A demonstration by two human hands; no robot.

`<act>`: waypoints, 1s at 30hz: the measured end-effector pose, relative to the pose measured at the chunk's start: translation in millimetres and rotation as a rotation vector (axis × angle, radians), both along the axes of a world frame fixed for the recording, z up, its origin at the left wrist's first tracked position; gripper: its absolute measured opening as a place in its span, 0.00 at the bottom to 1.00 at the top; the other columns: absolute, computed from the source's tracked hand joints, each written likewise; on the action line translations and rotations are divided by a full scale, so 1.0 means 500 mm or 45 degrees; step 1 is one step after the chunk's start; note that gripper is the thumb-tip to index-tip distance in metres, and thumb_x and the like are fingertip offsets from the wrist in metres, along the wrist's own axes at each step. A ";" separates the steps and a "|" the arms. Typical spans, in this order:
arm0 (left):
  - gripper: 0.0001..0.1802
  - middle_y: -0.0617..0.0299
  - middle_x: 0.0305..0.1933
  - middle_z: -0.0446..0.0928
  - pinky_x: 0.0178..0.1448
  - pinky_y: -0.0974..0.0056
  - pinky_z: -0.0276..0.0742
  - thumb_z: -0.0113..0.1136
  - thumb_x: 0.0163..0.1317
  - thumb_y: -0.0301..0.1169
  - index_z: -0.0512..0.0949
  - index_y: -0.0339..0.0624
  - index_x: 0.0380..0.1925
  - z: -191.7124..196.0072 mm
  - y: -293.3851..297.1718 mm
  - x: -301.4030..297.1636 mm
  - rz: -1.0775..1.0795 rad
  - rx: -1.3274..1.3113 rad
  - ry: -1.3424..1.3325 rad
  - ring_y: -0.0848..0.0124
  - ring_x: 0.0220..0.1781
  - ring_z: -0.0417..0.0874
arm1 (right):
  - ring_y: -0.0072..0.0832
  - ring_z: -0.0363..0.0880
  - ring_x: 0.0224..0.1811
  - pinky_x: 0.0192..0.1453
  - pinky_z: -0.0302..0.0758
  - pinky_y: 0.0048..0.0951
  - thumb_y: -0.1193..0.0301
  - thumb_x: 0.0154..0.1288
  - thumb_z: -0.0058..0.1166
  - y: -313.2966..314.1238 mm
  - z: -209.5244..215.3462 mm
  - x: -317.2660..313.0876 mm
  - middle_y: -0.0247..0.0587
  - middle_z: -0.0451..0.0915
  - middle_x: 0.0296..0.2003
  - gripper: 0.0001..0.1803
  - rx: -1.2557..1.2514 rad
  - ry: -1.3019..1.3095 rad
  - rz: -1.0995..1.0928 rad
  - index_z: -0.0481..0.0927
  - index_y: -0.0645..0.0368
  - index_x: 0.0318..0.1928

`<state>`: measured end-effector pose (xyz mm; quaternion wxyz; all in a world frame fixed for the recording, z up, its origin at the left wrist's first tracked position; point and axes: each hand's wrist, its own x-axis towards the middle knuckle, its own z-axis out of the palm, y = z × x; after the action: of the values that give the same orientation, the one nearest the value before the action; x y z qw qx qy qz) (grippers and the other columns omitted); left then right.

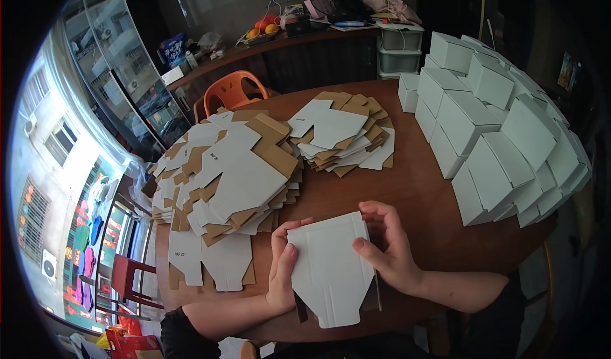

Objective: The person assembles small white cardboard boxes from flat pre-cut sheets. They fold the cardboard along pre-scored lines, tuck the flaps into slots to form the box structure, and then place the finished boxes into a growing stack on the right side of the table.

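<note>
Both hands on flat box blank (331, 276)

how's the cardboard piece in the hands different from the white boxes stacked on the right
The cardboard piece is still a flat cut-out with flaps showing; the white boxes are folded into closed blocks. The piece is a single one, gripped by the left hand and right hand; the boxes stand piled many high on the table, untouched. Both are white card.

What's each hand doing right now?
Left hand: closed on the cardboard blank, left edge.
Right hand: closed on the same blank, right edge.
</note>
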<state>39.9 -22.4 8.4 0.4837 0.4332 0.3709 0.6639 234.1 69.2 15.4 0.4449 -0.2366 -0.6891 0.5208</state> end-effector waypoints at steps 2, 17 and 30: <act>0.26 0.48 0.72 0.59 0.74 0.55 0.60 0.41 0.75 0.40 0.54 0.42 0.67 -0.003 0.000 0.002 0.027 -0.011 -0.012 0.60 0.72 0.63 | 0.28 0.69 0.57 0.64 0.68 0.34 0.63 0.68 0.63 0.003 -0.003 0.000 0.44 0.66 0.59 0.26 0.050 -0.065 -0.087 0.67 0.61 0.58; 0.23 0.51 0.69 0.62 0.71 0.57 0.64 0.39 0.76 0.38 0.53 0.44 0.67 0.001 0.001 0.003 -0.015 -0.049 -0.050 0.63 0.69 0.66 | 0.23 0.69 0.53 0.62 0.69 0.31 0.67 0.67 0.62 0.017 -0.013 -0.002 0.42 0.66 0.60 0.22 -0.244 0.114 0.110 0.69 0.60 0.55; 0.21 0.54 0.67 0.64 0.68 0.60 0.67 0.38 0.77 0.38 0.56 0.45 0.65 0.001 -0.002 -0.003 -0.039 -0.109 -0.029 0.66 0.65 0.68 | 0.21 0.71 0.51 0.58 0.71 0.29 0.66 0.67 0.61 0.026 -0.007 0.000 0.40 0.70 0.55 0.22 0.024 0.029 0.027 0.70 0.58 0.58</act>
<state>38.6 -23.2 9.1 0.5162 0.4100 0.3869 0.6449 234.0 82.1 11.8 0.4495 -0.2192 -0.6912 0.5217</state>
